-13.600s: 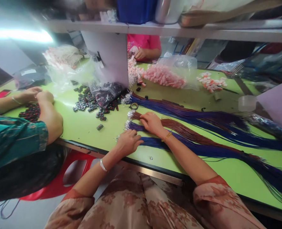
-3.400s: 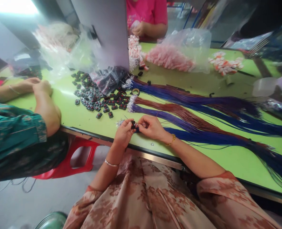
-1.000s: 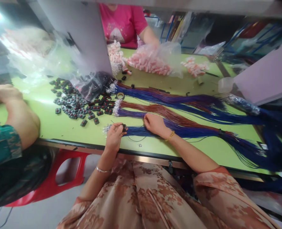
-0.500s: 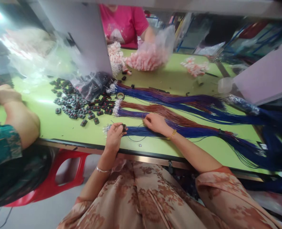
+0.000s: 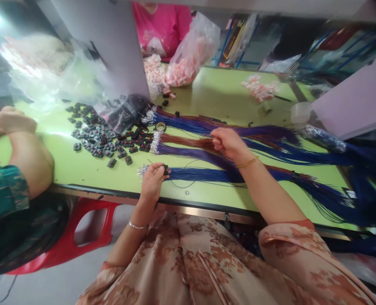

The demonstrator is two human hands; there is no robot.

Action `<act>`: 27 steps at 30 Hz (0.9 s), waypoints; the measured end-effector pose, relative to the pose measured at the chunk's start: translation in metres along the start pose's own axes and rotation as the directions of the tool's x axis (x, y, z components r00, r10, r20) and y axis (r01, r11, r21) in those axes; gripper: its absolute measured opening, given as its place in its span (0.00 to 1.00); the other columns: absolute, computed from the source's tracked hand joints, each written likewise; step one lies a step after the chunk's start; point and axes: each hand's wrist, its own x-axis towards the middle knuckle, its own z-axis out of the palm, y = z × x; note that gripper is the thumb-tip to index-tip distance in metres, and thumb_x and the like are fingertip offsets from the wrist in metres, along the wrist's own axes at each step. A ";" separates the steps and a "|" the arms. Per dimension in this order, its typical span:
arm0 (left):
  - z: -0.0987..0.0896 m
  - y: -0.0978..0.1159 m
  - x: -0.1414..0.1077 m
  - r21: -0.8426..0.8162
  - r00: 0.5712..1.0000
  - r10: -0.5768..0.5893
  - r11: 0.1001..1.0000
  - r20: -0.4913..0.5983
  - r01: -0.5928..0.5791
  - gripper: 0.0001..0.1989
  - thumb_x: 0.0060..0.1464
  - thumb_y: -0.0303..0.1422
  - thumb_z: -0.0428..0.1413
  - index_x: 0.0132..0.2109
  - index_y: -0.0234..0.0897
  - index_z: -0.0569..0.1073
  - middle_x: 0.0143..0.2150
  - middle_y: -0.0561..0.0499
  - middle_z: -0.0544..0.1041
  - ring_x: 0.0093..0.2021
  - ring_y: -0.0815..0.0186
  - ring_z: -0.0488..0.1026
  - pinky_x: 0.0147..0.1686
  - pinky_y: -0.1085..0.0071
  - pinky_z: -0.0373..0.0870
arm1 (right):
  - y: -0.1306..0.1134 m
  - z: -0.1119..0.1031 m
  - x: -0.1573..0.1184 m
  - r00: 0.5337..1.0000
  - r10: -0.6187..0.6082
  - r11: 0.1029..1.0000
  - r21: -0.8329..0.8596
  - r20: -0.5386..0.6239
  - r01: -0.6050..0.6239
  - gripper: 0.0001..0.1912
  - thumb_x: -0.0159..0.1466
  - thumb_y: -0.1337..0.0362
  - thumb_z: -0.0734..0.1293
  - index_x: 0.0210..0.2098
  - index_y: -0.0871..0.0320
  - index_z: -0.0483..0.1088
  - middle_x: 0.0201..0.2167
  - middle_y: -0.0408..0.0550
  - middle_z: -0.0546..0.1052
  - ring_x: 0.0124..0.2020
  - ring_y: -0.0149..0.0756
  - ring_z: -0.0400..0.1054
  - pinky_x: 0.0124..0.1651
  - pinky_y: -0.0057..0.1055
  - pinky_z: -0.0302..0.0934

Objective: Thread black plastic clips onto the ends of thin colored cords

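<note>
My left hand (image 5: pixel 153 180) pinches a small black connector housing (image 5: pixel 165 170) at the near edge of the table, close to the silver terminals (image 5: pixel 142 171) of a blue wire bundle (image 5: pixel 194 174). Thin dark wire curves away beside the housing. Over the brown wires (image 5: pixel 188 141) my right hand (image 5: pixel 228 145) is raised with its fingers closed; what they hold, if anything, is hidden. Purple wires (image 5: pixel 188 152) run below it, their terminals beside the brown ones. To the left of the bundles lie several loose black housings (image 5: pixel 100 144) with red parts.
A tape roll (image 5: pixel 160 126) rests by another bundle (image 5: pixel 190 125). A bag of dark housings (image 5: pixel 124 112) stands against the upright panel (image 5: pixel 111 46). Across the table, a person in pink (image 5: pixel 162 29) is behind a bag of pink pieces (image 5: pixel 190 59). A co-worker's arm (image 5: pixel 30 152) lies at left.
My right hand has moved up and right, from the purple wires to over the brown ones. My left hand keeps the housing in place. The bag of pink pieces across the table has tipped upright.
</note>
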 end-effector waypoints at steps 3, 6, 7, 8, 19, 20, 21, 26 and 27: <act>0.000 0.000 0.000 0.003 1.000 0.005 1.000 -0.005 -0.005 0.19 0.42 0.37 0.68 0.39 0.35 0.70 0.31 0.52 0.77 0.32 0.69 0.77 0.29 0.76 0.72 | -0.011 -0.023 0.008 1.000 -0.011 0.999 0.030 0.010 0.011 0.10 0.52 0.60 0.69 0.24 0.58 0.65 0.14 0.34 0.57 0.16 0.23 0.46 0.20 0.25 0.44; 0.001 -0.001 -0.001 0.014 1.000 0.007 1.000 -0.002 -0.007 0.18 0.43 0.37 0.67 0.39 0.35 0.70 0.31 0.52 0.77 0.32 0.69 0.77 0.30 0.76 0.72 | -0.017 -0.033 0.012 0.985 -0.173 0.968 -0.190 -0.019 0.166 0.10 0.53 0.59 0.70 0.26 0.60 0.69 0.19 0.40 0.66 0.20 0.26 0.55 0.24 0.26 0.50; 0.001 -0.001 -0.001 0.019 1.000 0.006 1.000 -0.002 -0.006 0.18 0.44 0.37 0.67 0.39 0.35 0.70 0.31 0.52 0.77 0.32 0.69 0.77 0.30 0.75 0.72 | -0.019 -0.034 0.012 0.972 -0.232 0.933 -0.290 -0.024 0.215 0.10 0.54 0.59 0.69 0.26 0.60 0.70 0.20 0.42 0.69 0.22 0.27 0.57 0.26 0.27 0.51; 0.001 -0.001 -0.001 0.023 1.000 0.006 1.000 -0.004 -0.006 0.18 0.44 0.36 0.67 0.39 0.35 0.70 0.31 0.52 0.77 0.32 0.69 0.77 0.30 0.75 0.72 | -0.022 -0.034 0.012 0.957 -0.288 0.884 -0.393 -0.029 0.254 0.10 0.55 0.58 0.67 0.27 0.60 0.71 0.21 0.43 0.71 0.23 0.29 0.59 0.28 0.28 0.52; 0.000 -0.001 -0.002 0.003 1.000 0.004 1.000 0.000 -0.004 0.19 0.42 0.37 0.68 0.39 0.35 0.71 0.32 0.51 0.77 0.32 0.69 0.77 0.29 0.76 0.72 | -0.054 -0.041 0.010 0.933 -0.283 0.420 -0.846 0.221 0.328 0.14 0.59 0.54 0.63 0.31 0.57 0.74 0.25 0.48 0.76 0.28 0.36 0.66 0.32 0.30 0.55; 0.000 -0.001 -0.002 0.003 1.000 0.003 1.000 0.002 -0.003 0.19 0.42 0.37 0.68 0.39 0.35 0.71 0.32 0.51 0.77 0.32 0.69 0.77 0.29 0.76 0.72 | -0.049 -0.048 0.017 0.944 -0.229 0.457 -0.830 0.239 0.321 0.16 0.60 0.53 0.62 0.30 0.58 0.74 0.24 0.47 0.75 0.27 0.35 0.65 0.32 0.30 0.55; 0.000 -0.001 -0.002 0.005 1.000 0.003 1.000 0.002 -0.003 0.19 0.42 0.37 0.68 0.39 0.35 0.71 0.32 0.51 0.77 0.32 0.69 0.77 0.29 0.76 0.72 | -0.043 -0.055 0.025 0.956 -0.171 0.481 -0.827 0.239 0.293 0.17 0.60 0.53 0.61 0.30 0.59 0.74 0.24 0.46 0.75 0.27 0.34 0.64 0.31 0.29 0.55; 0.000 -0.001 -0.002 0.017 1.000 0.002 1.000 0.008 -0.002 0.20 0.42 0.38 0.67 0.40 0.35 0.70 0.32 0.52 0.77 0.32 0.69 0.77 0.29 0.76 0.72 | -0.002 -0.059 0.054 0.984 0.077 0.234 -0.963 0.158 0.136 0.14 0.58 0.59 0.62 0.33 0.61 0.76 0.31 0.53 0.78 0.31 0.38 0.68 0.35 0.31 0.57; 0.000 -0.001 -0.002 0.018 1.000 0.000 1.000 0.010 -0.001 0.20 0.42 0.38 0.67 0.39 0.34 0.70 0.32 0.52 0.76 0.32 0.69 0.77 0.29 0.76 0.72 | 0.005 -0.053 0.055 0.985 0.079 0.170 -0.976 0.152 0.137 0.13 0.58 0.61 0.62 0.34 0.61 0.76 0.34 0.56 0.79 0.34 0.40 0.69 0.37 0.32 0.58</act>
